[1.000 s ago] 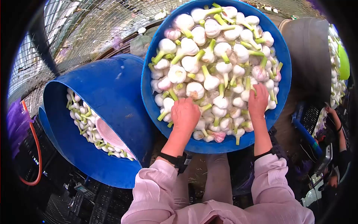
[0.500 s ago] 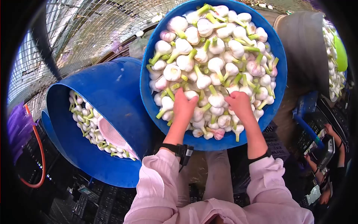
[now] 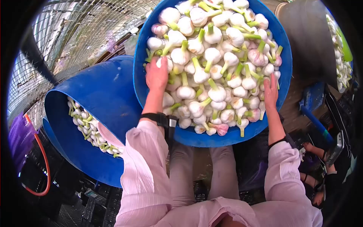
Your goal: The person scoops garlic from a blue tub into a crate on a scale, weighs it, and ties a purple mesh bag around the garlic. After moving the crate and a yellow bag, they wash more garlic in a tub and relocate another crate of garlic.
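White garlic bulbs (image 3: 213, 55) with short green stems fill a large blue tub (image 3: 211, 142) and sit in water. My left hand (image 3: 157, 74) rests at the left side of the pile, its fingers spread among the bulbs. Over at the right side, near the tub's inner wall, my right hand (image 3: 270, 92) has its fingers extended against the bulbs. Neither hand is closed around a bulb. Some fingertips are partly hidden by garlic.
At left, a second blue tub (image 3: 98, 87) holds garlic and a pink strainer (image 3: 109, 135). A dark barrel (image 3: 306, 41) with garlic stands at right. A co-worker's hands (image 3: 315, 151) show at lower right. An orange hose (image 3: 47, 162) curves at far left.
My hands have moved apart from the middle of the pile to its left and right sides, and their fingers have opened out. The co-worker's arms have shifted slightly.
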### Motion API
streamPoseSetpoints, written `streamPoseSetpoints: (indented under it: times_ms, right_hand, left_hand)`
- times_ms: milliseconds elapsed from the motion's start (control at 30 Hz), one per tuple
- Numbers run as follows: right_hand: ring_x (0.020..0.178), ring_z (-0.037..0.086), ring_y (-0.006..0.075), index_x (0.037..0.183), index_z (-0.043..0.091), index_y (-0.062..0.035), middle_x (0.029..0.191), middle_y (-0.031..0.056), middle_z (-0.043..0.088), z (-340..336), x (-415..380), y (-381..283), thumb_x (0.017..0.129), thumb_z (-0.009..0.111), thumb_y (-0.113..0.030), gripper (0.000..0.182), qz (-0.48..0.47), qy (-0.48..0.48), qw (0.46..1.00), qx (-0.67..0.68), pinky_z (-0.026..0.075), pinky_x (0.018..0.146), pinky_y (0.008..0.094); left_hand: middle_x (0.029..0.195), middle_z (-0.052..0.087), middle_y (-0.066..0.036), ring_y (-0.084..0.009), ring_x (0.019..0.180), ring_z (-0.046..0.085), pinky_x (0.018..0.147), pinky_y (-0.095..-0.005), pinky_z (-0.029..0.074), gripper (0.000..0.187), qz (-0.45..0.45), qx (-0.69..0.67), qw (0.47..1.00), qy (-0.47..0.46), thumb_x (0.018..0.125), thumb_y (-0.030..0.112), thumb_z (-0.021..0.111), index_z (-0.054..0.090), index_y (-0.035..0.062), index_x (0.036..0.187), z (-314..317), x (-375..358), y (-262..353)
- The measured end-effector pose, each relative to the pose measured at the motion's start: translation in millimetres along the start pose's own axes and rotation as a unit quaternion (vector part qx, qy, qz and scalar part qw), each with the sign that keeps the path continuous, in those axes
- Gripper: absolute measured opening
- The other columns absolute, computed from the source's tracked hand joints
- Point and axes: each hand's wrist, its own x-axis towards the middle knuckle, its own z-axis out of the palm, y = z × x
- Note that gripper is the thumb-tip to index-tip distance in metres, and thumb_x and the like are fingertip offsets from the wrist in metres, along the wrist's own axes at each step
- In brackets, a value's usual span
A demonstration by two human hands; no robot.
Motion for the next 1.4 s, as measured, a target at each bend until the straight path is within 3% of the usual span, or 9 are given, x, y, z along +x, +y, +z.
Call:
streamPoseSetpoints:
  times_ms: [100, 200, 433, 533, 600, 800, 1067, 1133, 1400]
  right_hand:
    - [0.116, 0.038, 0.0288, 0.125, 0.036, -0.0028, 0.126, 0.0160, 0.040, 48.0, 21.6, -3.1, 0.083, 0.048, -0.031, 0.052, 0.122, 0.012, 0.988, 0.097, 0.032, 0.092, 0.0315]
    - [0.116, 0.038, 0.0281, 0.125, 0.036, -0.0030, 0.126, 0.0157, 0.040, 94.9, 42.6, -9.9, 0.082, 0.049, -0.030, 0.052, 0.224, -0.039, 0.942, 0.247, 0.032, 0.092, 0.0313]
    - [0.116, 0.039, 0.0265, 0.125, 0.036, -0.0035, 0.126, 0.0151, 0.040, 110.4, 14.2, -55.7, 0.082, 0.050, -0.029, 0.052, 0.354, -0.293, 0.743, 0.485, 0.032, 0.092, 0.0307]
    - [0.116, 0.039, 0.0259, 0.125, 0.037, -0.0037, 0.126, 0.0148, 0.041, 63.3, -23.9, -94.4, 0.081, 0.051, -0.029, 0.052, 0.340, -0.348, 0.710, 0.509, 0.032, 0.092, 0.0305]
    - [0.115, 0.039, 0.0254, 0.124, 0.037, -0.0039, 0.126, 0.0146, 0.041, 18.2, -35.9, -113.0, 0.081, 0.052, -0.029, 0.052, 0.260, -0.360, 0.747, 0.494, 0.032, 0.093, 0.0303]
    - [0.121, 0.031, 0.0279, 0.127, 0.033, -0.0058, 0.129, 0.0152, 0.035, -59.5, 52.0, -105.1, 0.073, 0.059, -0.032, 0.065, -0.166, -0.096, 0.981, 0.011, 0.024, 0.099, 0.0340]
    - [0.121, 0.030, 0.0302, 0.131, 0.023, -0.0046, 0.130, 0.0219, 0.030, 73.6, 128.9, -74.5, 0.062, 0.059, -0.060, 0.096, 0.174, -0.145, 0.949, 0.219, 0.026, 0.097, 0.0360]
    - [0.119, 0.032, 0.0305, 0.130, 0.023, -0.0024, 0.130, 0.0220, 0.031, 106.0, 123.3, -47.6, 0.063, 0.058, -0.059, 0.094, 0.155, -0.235, 0.929, 0.241, 0.027, 0.097, 0.0355]
    - [0.105, 0.048, 0.0299, 0.117, 0.045, 0.0001, 0.114, 0.0210, 0.049, 11.5, 21.6, -84.3, 0.073, 0.059, -0.033, 0.057, 0.015, -0.299, 0.934, 0.194, 0.039, 0.085, 0.0358]
  left_hand:
    - [0.115, 0.047, -0.021, -0.0320, 0.106, 0.045, 0.089, -0.0395, 0.034, 0.071, -0.040, -0.043, 0.998, -0.024, 0.076, 0.054, 0.044, 0.040, -0.0007, 0.120, 28.2, 28.8, -21.6]
    - [0.112, 0.050, -0.017, -0.0276, 0.100, 0.049, 0.083, -0.0377, 0.038, 0.072, -0.172, -0.423, 0.875, -0.159, 0.073, 0.053, 0.050, 0.043, -0.0042, 0.117, 60.7, 28.7, -32.1]
    - [0.090, 0.057, -0.007, -0.0206, 0.073, 0.056, 0.064, -0.0357, 0.046, 0.041, -0.138, -0.523, 0.775, -0.327, 0.075, 0.033, 0.057, 0.051, 0.0093, 0.108, 49.2, -21.6, 21.3]
    - [0.093, 0.057, -0.005, -0.0180, 0.078, 0.056, 0.065, -0.0321, 0.047, 0.044, -0.151, -0.454, 0.828, -0.293, 0.076, 0.037, 0.057, 0.050, 0.0091, 0.110, 22.9, -55.6, 41.5]
    - [0.098, 0.056, -0.007, -0.0163, 0.089, 0.053, 0.076, -0.0285, 0.044, 0.049, -0.180, -0.421, 0.833, -0.310, 0.072, 0.036, 0.063, 0.052, 0.0046, 0.108, -21.5, -80.5, 70.0]
    - [0.120, 0.040, -0.021, -0.0320, 0.108, 0.041, 0.089, -0.0376, 0.034, 0.068, 0.227, -0.067, 0.970, 0.063, 0.065, 0.036, 0.065, 0.041, -0.0029, 0.116, -31.0, -11.7, 82.8]
    - [0.125, 0.037, -0.022, -0.0326, 0.117, 0.036, 0.095, -0.0338, 0.030, 0.074, 0.108, -0.011, 0.987, -0.122, 0.074, 0.046, 0.052, 0.024, 0.0087, 0.131, 45.8, 52.1, 54.5]
    - [0.106, 0.056, -0.017, -0.0288, 0.100, 0.051, 0.085, -0.0345, 0.038, 0.053, 0.101, 0.086, 0.967, -0.217, 0.078, 0.043, 0.047, 0.049, 0.0059, 0.115, 75.7, 87.0, 9.5]
    - [0.112, 0.052, -0.016, -0.0251, 0.094, 0.054, 0.081, -0.0312, 0.042, 0.047, 0.015, -0.155, 0.955, -0.252, 0.075, 0.034, 0.048, 0.054, 0.0022, 0.108, 10.7, -11.9, 5.7]
